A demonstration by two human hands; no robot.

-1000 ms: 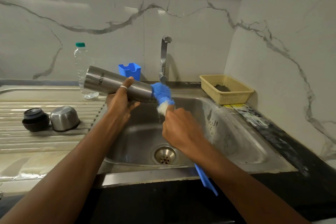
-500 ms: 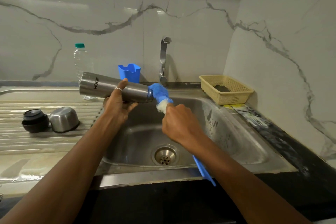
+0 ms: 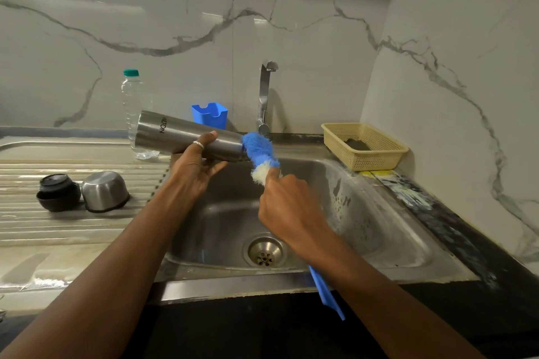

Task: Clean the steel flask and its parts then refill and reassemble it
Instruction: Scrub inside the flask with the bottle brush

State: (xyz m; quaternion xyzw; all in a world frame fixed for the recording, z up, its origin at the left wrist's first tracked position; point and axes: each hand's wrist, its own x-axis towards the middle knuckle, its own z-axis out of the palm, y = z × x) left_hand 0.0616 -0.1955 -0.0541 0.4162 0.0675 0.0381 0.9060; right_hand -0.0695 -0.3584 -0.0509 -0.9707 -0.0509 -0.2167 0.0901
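My left hand (image 3: 194, 167) grips the steel flask (image 3: 175, 134) and holds it almost level above the sink (image 3: 379, 242), mouth pointing right. A blue and white bottle brush (image 3: 261, 153) has its bristle head at the flask's mouth, partly inside. My right hand (image 3: 291, 208) grips the brush's blue handle, whose end sticks out below my wrist. On the draining board to the left, a steel cup (image 3: 103, 191) lies upside down next to the black flask lid (image 3: 57, 191).
A tap (image 3: 265, 96) stands behind the sink, with no water running. A clear plastic bottle (image 3: 132, 102) and a blue holder (image 3: 210, 114) stand by the wall. A beige basket (image 3: 364, 144) holding a dark scrubber sits at the back right corner.
The flask has dipped and risen slightly while the brush head works at its mouth. My right hand has shifted a little down and right.
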